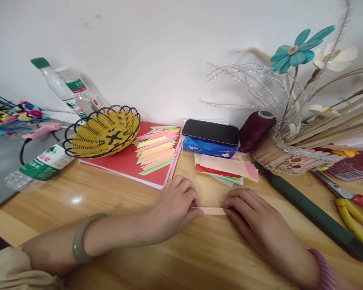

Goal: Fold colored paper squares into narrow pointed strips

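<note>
So the bit that matters here is the narrow peach paper strip (213, 211), low over the counter (169, 266) and right between the two hands. Its long axis runs left to right, pretty much straight across in front of the person, so there's one end at each hand.

The left hand (177, 205) has the left end, thumb on the near side and curled fingers on the far side, closed in a pinch. The right hand (254, 213) has the other end, fingers bunched up much the same way. Neither is spread open. Fair warning: the fingers cover both ends, so I can't tell how hard either one is squeezing, or whether the strip is folded under there. Which hand's nearer? Basically a tie, both are touching it and only the middle stretch shows.

Past the strip, away from the body, there's a loose paper pile (226, 167) just in front of a blue packet (205, 148) with a phone (211, 132) lying on top. Left of that, a row of coloured paper pieces (155, 151) sits on a red sheet (115, 166).
</note>
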A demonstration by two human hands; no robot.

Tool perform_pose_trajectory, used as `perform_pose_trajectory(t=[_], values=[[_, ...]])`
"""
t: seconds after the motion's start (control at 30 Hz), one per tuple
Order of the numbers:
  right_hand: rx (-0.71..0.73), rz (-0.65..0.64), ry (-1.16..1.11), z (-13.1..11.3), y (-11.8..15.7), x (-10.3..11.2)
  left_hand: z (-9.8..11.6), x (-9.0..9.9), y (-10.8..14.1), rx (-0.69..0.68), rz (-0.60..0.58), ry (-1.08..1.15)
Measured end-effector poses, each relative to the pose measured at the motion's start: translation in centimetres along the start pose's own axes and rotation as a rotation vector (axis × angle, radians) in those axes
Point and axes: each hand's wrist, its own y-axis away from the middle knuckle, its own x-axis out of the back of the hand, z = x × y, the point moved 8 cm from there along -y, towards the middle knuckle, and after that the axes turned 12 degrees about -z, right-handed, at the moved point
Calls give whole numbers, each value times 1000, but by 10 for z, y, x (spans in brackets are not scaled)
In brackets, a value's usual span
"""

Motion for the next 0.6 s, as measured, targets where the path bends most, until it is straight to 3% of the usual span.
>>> perform_pose_trajectory(t=[0.23, 0.6], values=[[13, -30, -133, -4, 1, 1, 6, 2, 6, -101, 113, 73], [91, 8, -46, -37, 14, 10, 35, 0, 12, -247, 155, 110]])
